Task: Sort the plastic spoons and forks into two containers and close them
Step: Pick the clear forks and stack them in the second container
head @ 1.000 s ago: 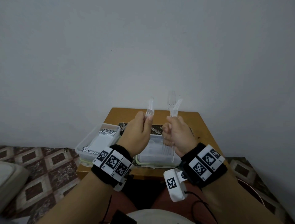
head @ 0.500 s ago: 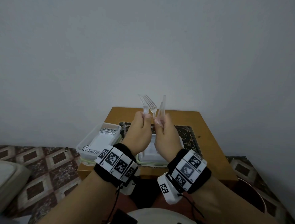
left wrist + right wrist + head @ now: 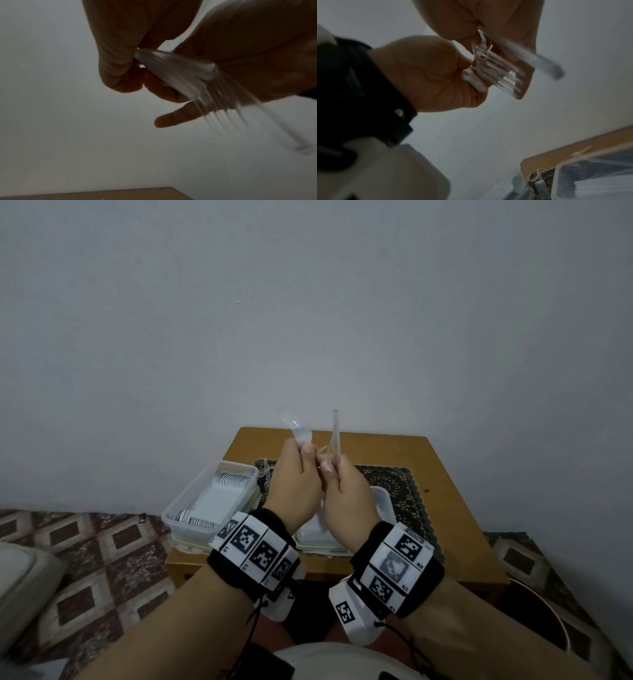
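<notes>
Both hands are raised close together above the middle of the wooden desk (image 3: 455, 474). The left hand (image 3: 296, 486) has its fingers curled and its thumb pressed on clear plastic cutlery (image 3: 299, 433) that sticks up past the fingertips; the head view is too blurred there to tell forks from spoons. The right hand (image 3: 346, 494) is closed round a clear plastic handle (image 3: 335, 436) that stands nearly upright above its knuckles. In the right wrist view the two hands meet on a bundle of clear forks (image 3: 496, 70), tines pointing away from the palms, with one handle (image 3: 537, 62) jutting out to the side. The left wrist view shows fork tines (image 3: 221, 117) fanned below the fists, blurred.

At the desk's left front corner an open clear container (image 3: 209, 501) holds stacked white cutlery. A second clear container (image 3: 380, 508) sits at the front edge near the middle, largely hidden behind the hands. A dark patterned mat (image 3: 394, 487) lies under it, reaching toward the right edge
</notes>
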Motion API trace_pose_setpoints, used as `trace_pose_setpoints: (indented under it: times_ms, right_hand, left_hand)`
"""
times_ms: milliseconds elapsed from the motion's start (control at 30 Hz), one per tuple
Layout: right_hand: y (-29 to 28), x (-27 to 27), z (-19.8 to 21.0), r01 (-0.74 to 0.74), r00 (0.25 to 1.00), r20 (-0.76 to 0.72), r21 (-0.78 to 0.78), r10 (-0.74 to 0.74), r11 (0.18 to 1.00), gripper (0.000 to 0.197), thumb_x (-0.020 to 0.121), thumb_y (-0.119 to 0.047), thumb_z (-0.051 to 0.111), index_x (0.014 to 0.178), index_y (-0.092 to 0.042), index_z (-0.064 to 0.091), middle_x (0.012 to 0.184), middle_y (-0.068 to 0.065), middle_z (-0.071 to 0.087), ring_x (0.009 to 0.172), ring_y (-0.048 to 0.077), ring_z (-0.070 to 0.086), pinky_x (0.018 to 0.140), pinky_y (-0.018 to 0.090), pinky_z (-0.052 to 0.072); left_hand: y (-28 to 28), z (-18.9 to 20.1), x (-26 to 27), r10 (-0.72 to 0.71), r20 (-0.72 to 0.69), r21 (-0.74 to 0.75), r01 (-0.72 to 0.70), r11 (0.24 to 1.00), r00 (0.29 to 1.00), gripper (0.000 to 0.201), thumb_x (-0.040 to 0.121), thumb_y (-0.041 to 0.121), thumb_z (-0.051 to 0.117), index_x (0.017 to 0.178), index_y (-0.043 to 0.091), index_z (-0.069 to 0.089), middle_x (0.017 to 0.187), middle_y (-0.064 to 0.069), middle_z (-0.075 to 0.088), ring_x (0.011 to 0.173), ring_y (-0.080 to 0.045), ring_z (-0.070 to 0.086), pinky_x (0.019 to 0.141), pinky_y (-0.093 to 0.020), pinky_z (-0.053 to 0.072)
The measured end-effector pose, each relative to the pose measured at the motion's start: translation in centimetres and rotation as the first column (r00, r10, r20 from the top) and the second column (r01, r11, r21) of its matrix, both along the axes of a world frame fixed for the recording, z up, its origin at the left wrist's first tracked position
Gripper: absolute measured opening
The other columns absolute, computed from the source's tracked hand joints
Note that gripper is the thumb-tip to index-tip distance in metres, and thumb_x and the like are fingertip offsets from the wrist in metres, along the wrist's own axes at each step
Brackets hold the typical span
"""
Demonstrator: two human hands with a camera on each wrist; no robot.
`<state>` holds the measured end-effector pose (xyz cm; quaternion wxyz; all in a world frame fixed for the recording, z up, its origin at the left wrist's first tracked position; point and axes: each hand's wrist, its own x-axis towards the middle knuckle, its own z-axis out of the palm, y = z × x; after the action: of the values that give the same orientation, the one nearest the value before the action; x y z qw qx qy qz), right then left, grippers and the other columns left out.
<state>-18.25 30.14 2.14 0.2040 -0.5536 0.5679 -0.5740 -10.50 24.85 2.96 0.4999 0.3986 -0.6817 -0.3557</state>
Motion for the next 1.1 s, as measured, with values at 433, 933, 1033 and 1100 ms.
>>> trace_pose_setpoints:
  times_ms: [433, 933, 1033, 1100]
  right_hand:
    - [-0.9, -3.4, 1.6, 0.046, 0.950, 0.310, -0.030, -0.034, 0.998, 0.026, 0.104, -0.034, 0.037, 0.099, -0.028, 0.061, 0.064, -0.014, 0.054, 0.045, 0.000, 0.047, 0.054, 0.023, 0.043]
    - [-1.8, -6.0, 1.1, 0.265, 0.829, 0.432, 0.256, -0.355, 0.930, 0.069, 0.086, -0.048, 0.065, 0.138, -0.024, 0.026, 0.117, 0.000, 0.051, 0.082, 0.009, 0.053, 0.059, 0.016, 0.039]
    - [-1.6, -6.8, 0.7, 0.326, 0.940, -0.077, -0.071, -0.331, 0.943, 0.055, 0.087, -0.039, 0.068, 0.136, -0.029, 0.045, 0.115, -0.009, 0.050, 0.091, 0.001, 0.049, 0.068, 0.009, 0.031]
    - [-1.4, -7.0, 0.9, 0.240, 0.815, -0.486, -0.212, -0.315, 0.947, 0.041, 0.087, -0.036, 0.069, 0.126, -0.029, 0.062, 0.096, -0.008, 0.044, 0.073, 0.001, 0.046, 0.062, 0.012, 0.038]
  left_hand:
    - [-1.9, 0.0, 2.2, 0.045, 0.230, -0.239, 0.012, 0.971, 0.972, 0.024, 0.100, 0.042, 0.043, 0.083, 0.025, 0.046, 0.069, 0.011, 0.049, 0.059, 0.004, 0.047, 0.051, -0.017, 0.029]
    - [-2.4, 0.1, 2.8, -0.104, 0.124, -0.073, 0.114, 0.991, 0.987, 0.041, 0.091, 0.039, 0.062, 0.058, 0.018, 0.051, 0.047, 0.014, 0.045, 0.047, -0.002, 0.038, 0.050, -0.015, 0.038]
    - [-2.6, 0.5, 3.4, -0.132, 0.206, -0.037, 0.142, 0.989, 0.970, 0.038, 0.091, 0.041, 0.061, 0.064, 0.015, 0.060, 0.048, 0.013, 0.044, 0.048, -0.006, 0.038, 0.052, -0.024, 0.037]
    - [-2.5, 0.7, 3.6, -0.185, 0.205, -0.027, 0.194, 0.981, 0.961, 0.043, 0.091, 0.042, 0.060, 0.076, 0.002, 0.066, 0.057, 0.003, 0.050, 0.054, -0.010, 0.042, 0.056, -0.027, 0.037]
